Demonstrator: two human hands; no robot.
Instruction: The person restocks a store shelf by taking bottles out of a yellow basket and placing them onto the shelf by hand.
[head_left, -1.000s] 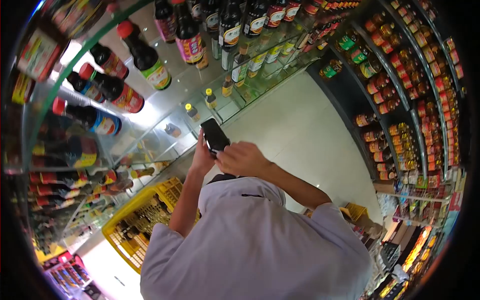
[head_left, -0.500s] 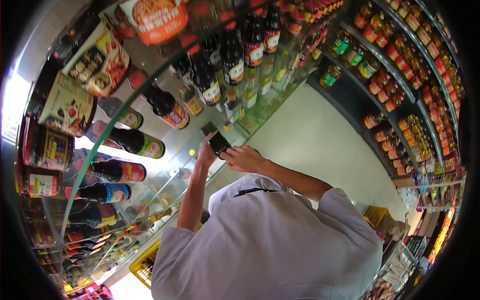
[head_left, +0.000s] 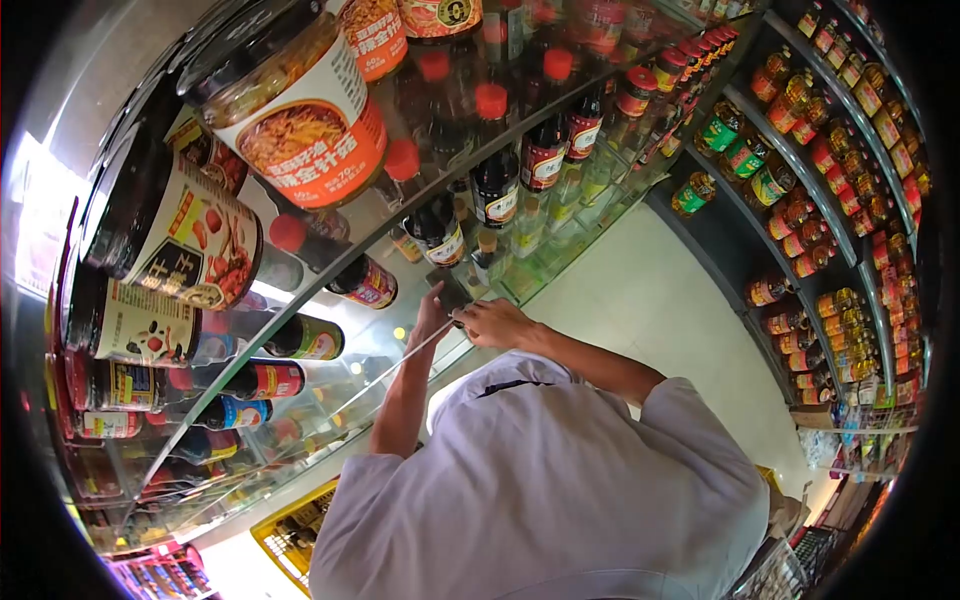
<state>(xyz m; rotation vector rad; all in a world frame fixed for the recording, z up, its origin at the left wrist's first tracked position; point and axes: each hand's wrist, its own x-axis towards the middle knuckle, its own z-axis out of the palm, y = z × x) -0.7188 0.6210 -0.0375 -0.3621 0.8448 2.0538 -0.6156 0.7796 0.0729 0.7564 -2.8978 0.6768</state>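
Note:
My left hand (head_left: 431, 314) is closed around the side of a dark, flat, rectangular phone (head_left: 450, 289), low in front of my body. Curled fingers of my right hand (head_left: 492, 323) meet the phone's near end; their exact contact is partly hidden. The screen's content is too dark to make out. A thin glass edge crosses the view near my left wrist. Just beyond the phone, small clear bottles (head_left: 528, 228) and dark sauce bottles (head_left: 495, 187) with red caps stand on a glass shelf.
Large labelled jars (head_left: 300, 120) stand close on the upper glass shelf (head_left: 330, 268) at left. Grey racks (head_left: 735, 225) of oil bottles curve along the right, across the pale floor (head_left: 610, 285). A yellow crate (head_left: 290, 545) with bottles sits low on the left.
My view has shifted, so the upper-shelf jars look larger and nearer. Both hands and the phone appear slightly farther right and lower in view. The hands still hold the phone.

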